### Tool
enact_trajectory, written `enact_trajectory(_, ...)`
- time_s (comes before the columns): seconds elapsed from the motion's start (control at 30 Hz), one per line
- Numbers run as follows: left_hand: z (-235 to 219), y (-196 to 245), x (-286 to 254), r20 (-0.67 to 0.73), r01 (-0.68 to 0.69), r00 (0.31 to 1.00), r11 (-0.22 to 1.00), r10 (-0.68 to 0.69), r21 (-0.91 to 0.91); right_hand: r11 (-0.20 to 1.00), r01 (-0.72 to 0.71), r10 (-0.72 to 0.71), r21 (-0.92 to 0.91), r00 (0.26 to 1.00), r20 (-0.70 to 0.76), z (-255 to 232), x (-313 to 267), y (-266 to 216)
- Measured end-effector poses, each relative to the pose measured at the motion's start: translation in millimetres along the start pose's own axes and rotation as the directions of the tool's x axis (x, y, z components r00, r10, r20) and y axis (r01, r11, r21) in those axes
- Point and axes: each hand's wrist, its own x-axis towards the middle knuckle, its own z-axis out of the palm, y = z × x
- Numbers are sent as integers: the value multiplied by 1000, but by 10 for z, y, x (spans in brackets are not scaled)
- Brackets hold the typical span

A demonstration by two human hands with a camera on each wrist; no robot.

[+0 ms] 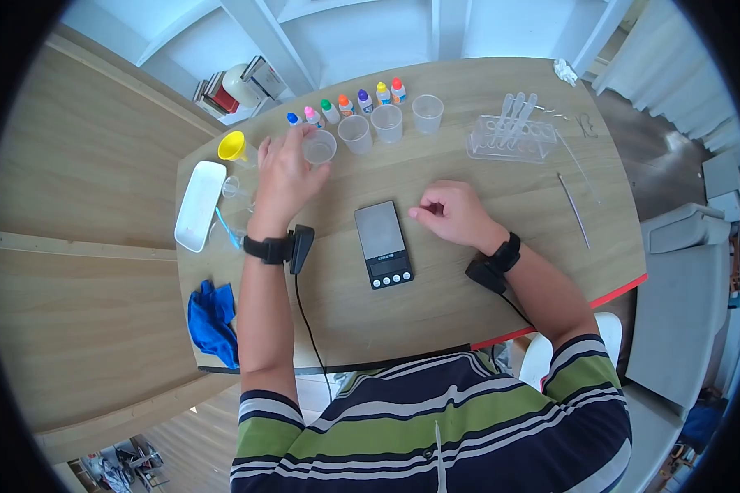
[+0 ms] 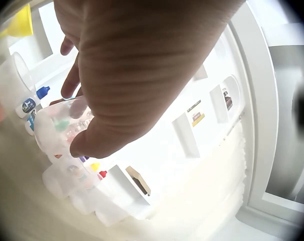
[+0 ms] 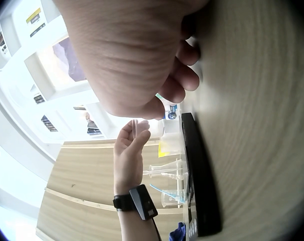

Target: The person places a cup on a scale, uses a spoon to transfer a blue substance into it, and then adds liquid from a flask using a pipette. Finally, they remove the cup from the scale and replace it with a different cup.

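Note:
My left hand grips a clear plastic cup near the back left of the table. In the left wrist view, its thumb and fingers are at the rim of the cup. The right wrist view shows this hand lifted above the scale's level. Beside a black digital scale with a silver plate, my right hand rests on the table with loosely curled fingers and holds nothing. Nothing lies on the scale.
Three more plastic cups stand to the cup's right, before several glue bottles. At left are a yellow-rimmed cup, a white tray and a blue cloth. A test-tube rack and metal rod are at right.

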Motion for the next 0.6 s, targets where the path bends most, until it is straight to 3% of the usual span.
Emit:
enact_trajectory(0.23,172,-128,210,117,188,974,980,-193,59,997,70,-71,-28,997,-26,8,-7,11)
enact_trajectory(0.5,293,-230,155,142,179,969,969,-204,170,997,64,-65,-37,998,-25,18,-11,26)
enact_trajectory(0.6,318,-258,133,128,170,973,969,-194,180,991,124,-126,-52,992,-31,19,-10,36)
